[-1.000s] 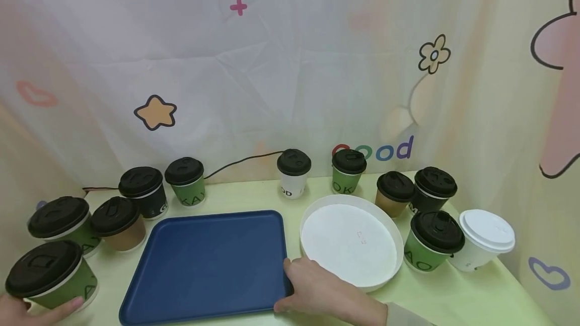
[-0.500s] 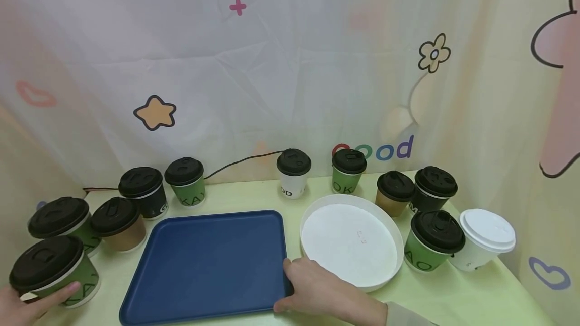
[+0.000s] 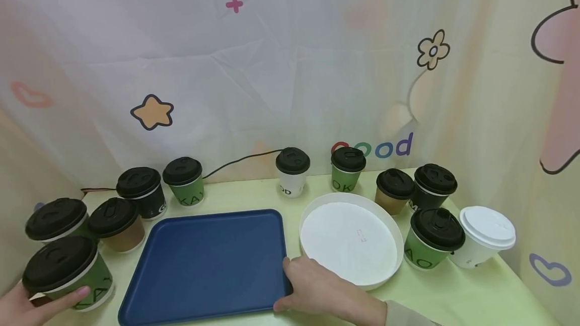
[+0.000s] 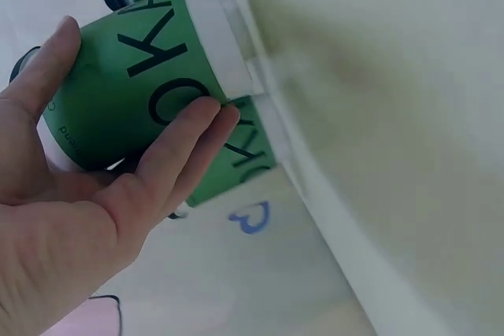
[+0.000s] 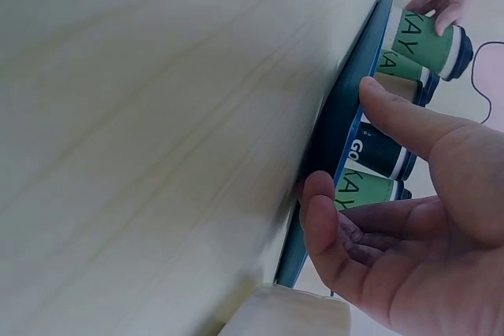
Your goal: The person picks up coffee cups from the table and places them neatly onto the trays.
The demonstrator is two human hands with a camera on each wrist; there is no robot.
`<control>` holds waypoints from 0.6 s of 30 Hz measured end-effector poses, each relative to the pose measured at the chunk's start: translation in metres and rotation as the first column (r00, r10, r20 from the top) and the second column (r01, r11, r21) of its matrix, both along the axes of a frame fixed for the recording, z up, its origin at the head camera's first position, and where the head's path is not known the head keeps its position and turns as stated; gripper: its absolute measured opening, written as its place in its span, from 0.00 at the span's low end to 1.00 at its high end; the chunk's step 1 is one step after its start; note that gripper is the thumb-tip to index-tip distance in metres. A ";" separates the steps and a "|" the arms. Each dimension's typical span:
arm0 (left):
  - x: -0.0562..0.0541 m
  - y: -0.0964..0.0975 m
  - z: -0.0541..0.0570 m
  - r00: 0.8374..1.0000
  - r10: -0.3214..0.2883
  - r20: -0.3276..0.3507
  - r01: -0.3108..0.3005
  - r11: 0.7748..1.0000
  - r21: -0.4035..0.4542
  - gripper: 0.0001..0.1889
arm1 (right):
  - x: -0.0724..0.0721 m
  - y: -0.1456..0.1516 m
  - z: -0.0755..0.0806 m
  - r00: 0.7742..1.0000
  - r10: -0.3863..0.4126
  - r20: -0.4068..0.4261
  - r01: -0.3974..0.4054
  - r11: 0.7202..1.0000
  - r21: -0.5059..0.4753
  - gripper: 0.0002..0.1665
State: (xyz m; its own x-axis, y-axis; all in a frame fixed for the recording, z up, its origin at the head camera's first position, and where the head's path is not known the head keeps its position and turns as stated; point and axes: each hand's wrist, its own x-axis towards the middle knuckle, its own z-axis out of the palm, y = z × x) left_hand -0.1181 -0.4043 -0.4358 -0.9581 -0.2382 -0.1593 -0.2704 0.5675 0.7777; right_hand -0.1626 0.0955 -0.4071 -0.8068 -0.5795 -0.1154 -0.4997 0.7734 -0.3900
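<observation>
At the lower left of the head view, my left hand (image 3: 29,310) grips a green paper cup (image 3: 97,278) with a black lid. The left wrist view shows its thumb and fingers (image 4: 177,143) spread around the cup's sides, and dark "OK" lettering on the green. The cup stands upright, its base close over the table, left of the blue tray (image 3: 213,260). My right hand (image 3: 317,286) holds that tray by its right edge near the front corner. In the right wrist view its thumb (image 5: 394,112) lies at the rim, fingers curled by the edge.
Behind the held cup stand another green cup (image 3: 83,228), a brown cup (image 3: 127,235), a black cup (image 3: 151,204) and a smaller green one (image 3: 190,192). Right of the tray lies a round white dish (image 3: 349,245). Several more lidded cups, one white-lidded (image 3: 480,250), line the back and right.
My left hand has carried the green cup a little to the right, nearer the tray. The right hand and the tray stay where they were; the head view has shifted slightly.
</observation>
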 end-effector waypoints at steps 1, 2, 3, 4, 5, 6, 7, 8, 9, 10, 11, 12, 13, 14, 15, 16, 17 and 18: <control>-0.001 0.004 0.005 0.999 -0.026 0.023 0.026 1.000 0.001 0.53 | 0.000 0.000 0.000 1.000 0.001 -0.002 -0.001 1.000 0.002 0.31; -0.002 0.006 0.011 0.996 -0.071 0.058 0.072 0.997 0.000 0.53 | 0.000 0.000 0.000 1.000 0.001 -0.003 -0.001 1.000 0.002 0.31; -0.003 0.009 0.015 0.991 -0.111 0.077 0.112 0.994 -0.013 0.53 | 0.000 0.000 0.000 1.000 0.001 -0.002 -0.001 1.000 0.002 0.31; -0.004 0.014 0.020 0.985 -0.133 0.110 0.135 0.991 -0.010 0.54 | 0.000 0.000 0.000 1.000 0.001 -0.003 -0.001 1.000 0.004 0.32; -0.006 0.018 0.024 0.979 -0.147 0.138 0.151 0.988 -0.018 0.55 | 0.000 0.000 0.000 1.000 0.001 -0.007 -0.001 1.000 0.005 0.32; -0.007 0.023 0.028 0.974 -0.152 0.169 0.157 0.988 -0.012 0.57 | 0.000 -0.001 0.001 1.000 0.000 -0.009 0.000 1.000 0.005 0.31; -0.008 0.028 0.031 0.969 -0.158 0.191 0.162 0.987 -0.004 0.59 | 0.000 -0.001 0.001 1.000 0.001 -0.012 -0.001 1.000 0.006 0.31; -0.008 0.032 0.034 0.964 -0.163 0.210 0.167 0.986 -0.004 0.61 | 0.000 -0.001 0.001 1.000 0.001 -0.017 -0.001 1.000 0.009 0.31; -0.009 0.037 0.036 0.963 -0.168 0.210 0.174 0.985 -0.010 0.62 | 0.000 -0.001 0.001 1.000 0.002 -0.020 -0.002 1.000 0.011 0.31; -0.010 0.041 0.038 0.961 -0.171 0.217 0.180 0.983 -0.025 0.62 | -0.001 -0.001 0.001 1.000 0.002 -0.024 -0.002 1.000 0.013 0.32; -0.011 0.046 0.040 0.960 -0.181 0.214 0.194 0.980 -0.042 0.62 | 0.000 -0.001 0.001 1.000 0.003 -0.026 -0.003 1.000 0.014 0.31; -0.011 0.050 0.042 0.959 -0.193 0.208 0.208 0.977 -0.054 0.62 | 0.000 -0.001 0.001 1.000 0.003 -0.026 -0.003 1.000 0.016 0.32; -0.012 0.055 0.044 0.957 -0.211 0.198 0.228 0.971 -0.066 0.60 | 0.000 -0.001 0.001 1.000 0.003 -0.026 -0.002 1.000 0.017 0.32; -0.013 0.059 0.046 0.955 -0.224 0.195 0.243 0.967 -0.076 0.59 | 0.000 -0.001 0.001 1.000 0.002 -0.026 -0.002 1.000 0.017 0.32; -0.014 0.063 0.048 0.953 -0.236 0.190 0.255 0.964 -0.077 0.57 | 0.000 0.000 0.001 1.000 0.003 -0.026 -0.003 1.000 0.013 0.32; -0.015 0.067 0.050 0.950 -0.253 0.184 0.270 0.960 -0.075 0.56 | 0.001 0.000 0.002 1.000 0.004 -0.027 -0.004 1.000 0.011 0.32; -0.016 0.072 0.051 0.947 -0.271 0.173 0.286 0.956 -0.069 0.55 | 0.001 0.000 0.001 1.000 0.005 -0.028 -0.005 1.000 0.010 0.32; -0.017 0.076 0.053 0.945 -0.283 0.161 0.297 0.953 -0.067 0.55 | 0.001 0.000 0.001 1.000 0.005 -0.028 -0.005 1.000 0.008 0.32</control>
